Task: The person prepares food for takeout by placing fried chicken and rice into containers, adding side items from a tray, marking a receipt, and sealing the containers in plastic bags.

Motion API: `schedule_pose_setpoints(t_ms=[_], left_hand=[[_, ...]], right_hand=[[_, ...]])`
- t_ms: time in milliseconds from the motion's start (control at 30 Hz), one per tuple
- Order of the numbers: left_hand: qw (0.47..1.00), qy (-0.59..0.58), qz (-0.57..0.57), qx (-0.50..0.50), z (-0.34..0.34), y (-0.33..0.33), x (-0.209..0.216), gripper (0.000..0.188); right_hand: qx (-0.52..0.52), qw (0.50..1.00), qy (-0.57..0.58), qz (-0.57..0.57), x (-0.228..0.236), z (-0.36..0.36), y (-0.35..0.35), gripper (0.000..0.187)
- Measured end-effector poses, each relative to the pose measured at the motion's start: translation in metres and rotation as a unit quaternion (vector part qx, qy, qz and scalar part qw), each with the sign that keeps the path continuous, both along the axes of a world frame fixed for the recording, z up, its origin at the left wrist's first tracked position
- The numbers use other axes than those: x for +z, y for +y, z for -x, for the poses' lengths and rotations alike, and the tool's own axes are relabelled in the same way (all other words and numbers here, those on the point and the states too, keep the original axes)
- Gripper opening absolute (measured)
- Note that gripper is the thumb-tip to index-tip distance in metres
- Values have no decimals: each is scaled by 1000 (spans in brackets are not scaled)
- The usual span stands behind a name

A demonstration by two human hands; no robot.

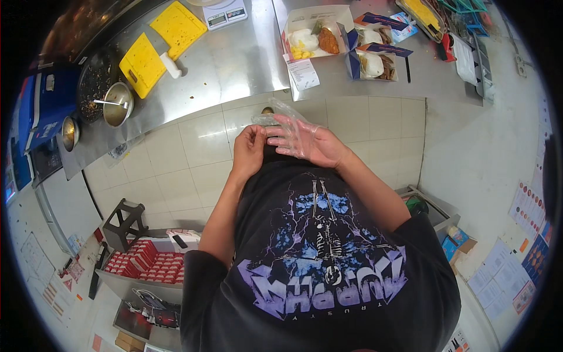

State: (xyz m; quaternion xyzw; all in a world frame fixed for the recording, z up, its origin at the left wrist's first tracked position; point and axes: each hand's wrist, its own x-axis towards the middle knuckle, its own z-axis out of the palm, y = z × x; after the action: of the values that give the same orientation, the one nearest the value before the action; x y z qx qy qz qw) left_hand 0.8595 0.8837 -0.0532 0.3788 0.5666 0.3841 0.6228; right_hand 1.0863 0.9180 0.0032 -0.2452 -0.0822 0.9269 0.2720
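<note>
A clear, thin plastic glove hangs loosely over the fingers of my right hand. That hand lies palm up in front of my body, its fingers stretched out and apart. My left hand is beside it, thumb and fingers pinched together on the glove by the right fingertips. The palm and wrist of the right hand are partly bare. Beyond my hands, at the counter's edge, stands an open food box with rice, yellow pieces and a brown fried piece.
The steel counter bears yellow cutting boards, a metal bowl, a dark pan, a kitchen scale, and smaller food boxes. A paper receipt overhangs the edge. Behind left are a black stool and red packets.
</note>
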Motion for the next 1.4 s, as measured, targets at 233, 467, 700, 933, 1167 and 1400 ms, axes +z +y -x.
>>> schedule_pose_setpoints(t_ms=[233,467,700,933,1167,1400], left_hand=[[998,-17,6,61,12,10,-3,29],[987,-131,93,2,-16,6,15,23],[993,-70,41,82,-15,7,10,11],[991,-60,26,114,-11,12,15,11],[993,-34,-9,110,-8,22,10,16],[989,-60,-10,133,7,28,3,22]], right_hand=[[-33,996,-61,-52,15,-15,12,66],[-76,995,-58,-21,6,1,17,60],[-52,988,-120,-77,14,11,30,60],[-35,982,-157,-98,14,17,35,55],[-31,990,-122,-71,13,27,41,56],[-38,997,-56,-30,22,20,55,59]])
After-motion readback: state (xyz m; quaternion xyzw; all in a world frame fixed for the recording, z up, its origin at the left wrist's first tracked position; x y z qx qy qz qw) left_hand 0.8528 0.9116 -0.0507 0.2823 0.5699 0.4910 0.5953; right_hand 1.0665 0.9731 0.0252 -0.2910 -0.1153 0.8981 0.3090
